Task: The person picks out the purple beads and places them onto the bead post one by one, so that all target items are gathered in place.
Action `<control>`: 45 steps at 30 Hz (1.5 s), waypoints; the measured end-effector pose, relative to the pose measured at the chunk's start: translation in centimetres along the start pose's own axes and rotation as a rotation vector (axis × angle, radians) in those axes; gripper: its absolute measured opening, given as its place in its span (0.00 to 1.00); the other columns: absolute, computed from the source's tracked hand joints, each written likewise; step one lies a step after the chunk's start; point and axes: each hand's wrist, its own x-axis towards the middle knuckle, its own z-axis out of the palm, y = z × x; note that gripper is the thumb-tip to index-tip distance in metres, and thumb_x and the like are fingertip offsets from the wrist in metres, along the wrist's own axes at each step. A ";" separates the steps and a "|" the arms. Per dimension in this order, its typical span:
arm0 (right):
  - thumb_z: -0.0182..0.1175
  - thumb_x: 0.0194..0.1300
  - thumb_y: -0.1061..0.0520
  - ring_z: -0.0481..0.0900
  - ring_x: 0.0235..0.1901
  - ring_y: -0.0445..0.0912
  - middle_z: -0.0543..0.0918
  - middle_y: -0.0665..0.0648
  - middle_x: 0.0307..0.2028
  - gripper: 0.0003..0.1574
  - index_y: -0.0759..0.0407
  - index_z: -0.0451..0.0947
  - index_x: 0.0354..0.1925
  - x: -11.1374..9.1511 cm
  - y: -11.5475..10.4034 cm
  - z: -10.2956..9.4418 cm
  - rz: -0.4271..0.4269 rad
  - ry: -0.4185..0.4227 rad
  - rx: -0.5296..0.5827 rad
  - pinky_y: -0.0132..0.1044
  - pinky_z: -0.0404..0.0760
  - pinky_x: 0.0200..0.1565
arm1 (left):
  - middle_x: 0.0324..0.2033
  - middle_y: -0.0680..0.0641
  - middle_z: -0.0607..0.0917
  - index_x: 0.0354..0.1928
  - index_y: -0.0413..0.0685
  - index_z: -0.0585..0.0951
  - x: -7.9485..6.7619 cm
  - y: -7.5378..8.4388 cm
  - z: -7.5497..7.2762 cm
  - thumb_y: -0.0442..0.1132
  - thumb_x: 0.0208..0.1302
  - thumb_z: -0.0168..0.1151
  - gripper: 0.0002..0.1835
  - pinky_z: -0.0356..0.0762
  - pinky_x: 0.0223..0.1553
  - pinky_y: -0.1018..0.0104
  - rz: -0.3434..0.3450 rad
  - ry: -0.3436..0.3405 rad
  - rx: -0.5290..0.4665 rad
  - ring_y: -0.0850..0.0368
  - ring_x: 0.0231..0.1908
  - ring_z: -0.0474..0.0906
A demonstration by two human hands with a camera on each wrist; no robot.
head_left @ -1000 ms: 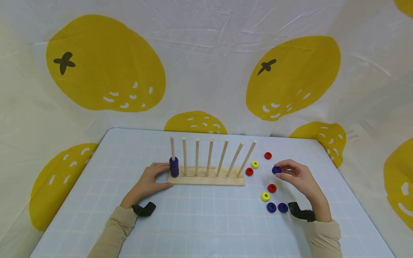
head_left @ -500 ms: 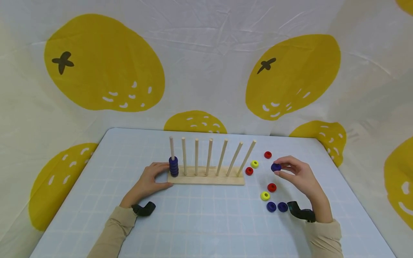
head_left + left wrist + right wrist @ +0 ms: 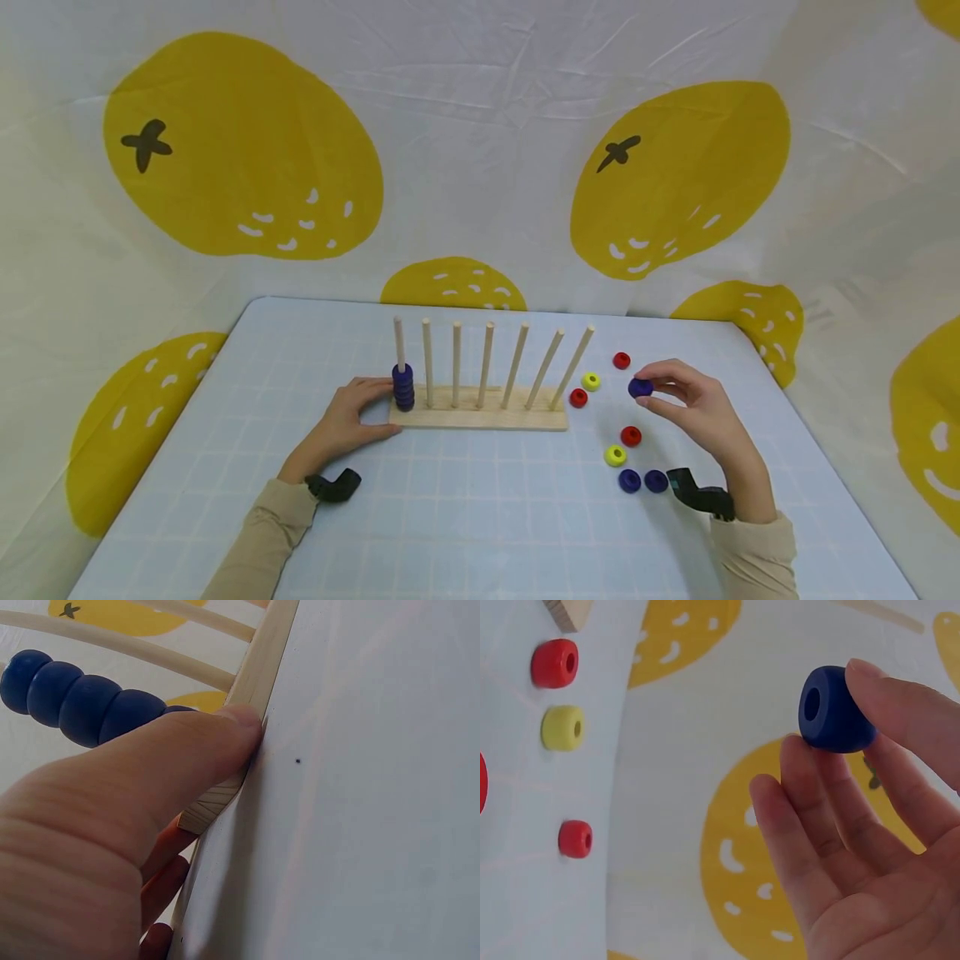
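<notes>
A wooden rack [image 3: 480,418] with several upright pegs stands on the table. Several blue beads [image 3: 403,388] are stacked on its leftmost peg. My left hand [image 3: 351,423] grips the left end of the rack's base, thumb at the front; in the left wrist view the thumb lies along the base edge [image 3: 259,671] below the blue stack. Right of the rack, above the table, my right hand [image 3: 688,398] pinches a single blue bead [image 3: 836,711] between thumb and fingers. The bead's hole faces away from the palm in the right wrist view.
Loose beads lie right of the rack: a red one [image 3: 622,361] at the back, a yellow one [image 3: 591,382] and a red one [image 3: 578,398] by the base. Nearer are red [image 3: 631,436], yellow [image 3: 615,455] and two blue beads [image 3: 629,481]. A patterned curtain [image 3: 480,167] stands behind the table.
My right hand has risen slightly with the blue bead, which has shifted a little up and left in the head view. The left hand keeps its grip on the base.
</notes>
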 end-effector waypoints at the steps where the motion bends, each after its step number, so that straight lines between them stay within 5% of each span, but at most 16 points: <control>1: 0.68 0.59 0.70 0.79 0.46 0.38 0.81 0.58 0.46 0.19 0.61 0.80 0.49 0.0 -0.1 0.0 -0.012 0.002 0.004 0.23 0.75 0.52 | 0.58 0.42 0.81 0.57 0.42 0.81 0.0 -0.1 0.0 0.43 0.46 0.80 0.33 0.64 0.57 0.39 0.009 0.005 -0.004 0.43 0.57 0.72; 45: 0.67 0.56 0.77 0.80 0.47 0.43 0.82 0.57 0.45 0.23 0.62 0.80 0.49 3.7 -5.2 -0.9 -0.224 -0.053 0.021 0.27 0.76 0.53 | 0.58 0.43 0.81 0.57 0.42 0.81 0.0 -0.4 0.1 0.43 0.45 0.81 0.34 0.66 0.58 0.41 0.013 0.007 -0.019 0.44 0.57 0.73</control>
